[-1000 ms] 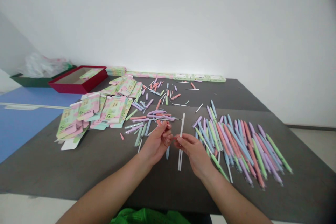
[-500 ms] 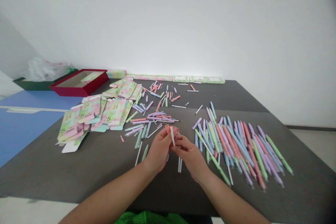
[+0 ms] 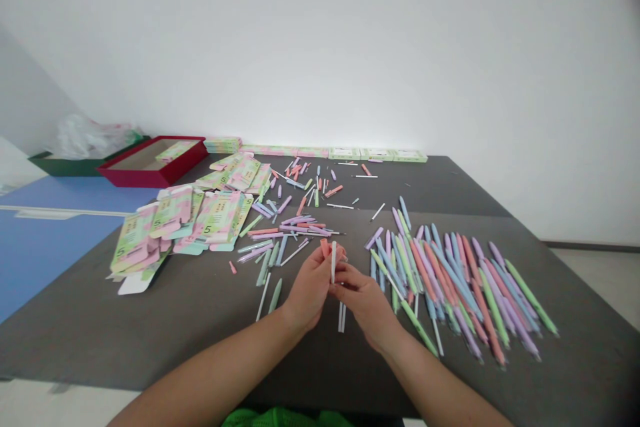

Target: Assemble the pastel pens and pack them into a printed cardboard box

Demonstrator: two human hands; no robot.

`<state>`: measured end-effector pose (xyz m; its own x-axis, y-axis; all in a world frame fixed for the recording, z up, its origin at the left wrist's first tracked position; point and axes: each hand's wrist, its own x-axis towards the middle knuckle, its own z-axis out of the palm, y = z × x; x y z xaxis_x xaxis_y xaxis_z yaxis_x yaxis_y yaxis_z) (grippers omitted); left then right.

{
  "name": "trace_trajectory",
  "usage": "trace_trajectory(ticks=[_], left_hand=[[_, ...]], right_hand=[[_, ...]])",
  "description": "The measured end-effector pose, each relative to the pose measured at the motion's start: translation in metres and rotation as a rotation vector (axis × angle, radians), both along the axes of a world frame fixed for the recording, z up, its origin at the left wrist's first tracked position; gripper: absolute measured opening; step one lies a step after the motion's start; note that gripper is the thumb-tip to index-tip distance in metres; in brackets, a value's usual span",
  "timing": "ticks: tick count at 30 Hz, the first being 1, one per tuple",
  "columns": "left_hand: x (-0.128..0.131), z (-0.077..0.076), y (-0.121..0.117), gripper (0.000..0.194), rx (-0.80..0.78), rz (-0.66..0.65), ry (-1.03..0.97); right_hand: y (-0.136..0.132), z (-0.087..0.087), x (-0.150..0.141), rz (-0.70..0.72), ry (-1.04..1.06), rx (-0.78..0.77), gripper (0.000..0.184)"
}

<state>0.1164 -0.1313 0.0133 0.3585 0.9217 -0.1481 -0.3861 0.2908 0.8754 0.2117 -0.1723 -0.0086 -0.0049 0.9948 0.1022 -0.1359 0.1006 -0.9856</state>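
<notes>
My left hand (image 3: pixel 310 290) and my right hand (image 3: pixel 363 300) meet at the middle of the dark grey table (image 3: pixel 150 327). The fingers of my left hand pinch a short coral pen barrel (image 3: pixel 325 248). A thin white refill tube (image 3: pixel 333 263) stands upright between my hands, gripped by my right fingers. Just below my hands, a white tube pair (image 3: pixel 341 317) lies on the table. Loose pastel pen parts (image 3: pixel 293 230) are scattered to the left, and a large spread of assembled pastel pens (image 3: pixel 450 287) lies to the right.
Flattened pastel cartons printed with a 5 (image 3: pixel 210 217) lie at the left of the table. Flat green boxes (image 3: pixel 345 154) line the back edge. Beyond the table's left side are a red open box (image 3: pixel 150 173), a green box (image 3: pixel 60 164) and a plastic bag (image 3: pixel 90 137).
My hands have moved together, with the white tube now upright between them and the coral barrel at its top. The view has tilted slightly.
</notes>
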Motion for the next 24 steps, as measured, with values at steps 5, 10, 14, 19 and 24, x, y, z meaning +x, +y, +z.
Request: trace_trajectory(ticks=[5, 10, 14, 19, 24], left_hand=[[-0.004, 0.003, 0.013, 0.02, 0.001, 0.084, -0.003], [-0.021, 0.024, 0.034, 0.015, 0.155, 0.208, -0.08], [-0.037, 0.031, 0.039, 0.016, 0.241, 0.215, 0.05], [-0.044, 0.023, 0.036, 0.018, 0.268, 0.154, 0.2], [-0.046, 0.022, 0.034, 0.02, 0.335, 0.094, 0.359]], right_hand=[[0.001, 0.0, 0.004, 0.028, -0.086, -0.017, 0.01], [0.001, -0.002, 0.006, 0.024, -0.13, -0.018, 0.01], [0.001, -0.001, 0.009, 0.034, -0.164, -0.006, 0.01], [0.0, 0.004, 0.009, 0.065, -0.192, 0.012, 0.008], [0.001, 0.003, 0.009, 0.049, -0.228, 0.032, 0.009]])
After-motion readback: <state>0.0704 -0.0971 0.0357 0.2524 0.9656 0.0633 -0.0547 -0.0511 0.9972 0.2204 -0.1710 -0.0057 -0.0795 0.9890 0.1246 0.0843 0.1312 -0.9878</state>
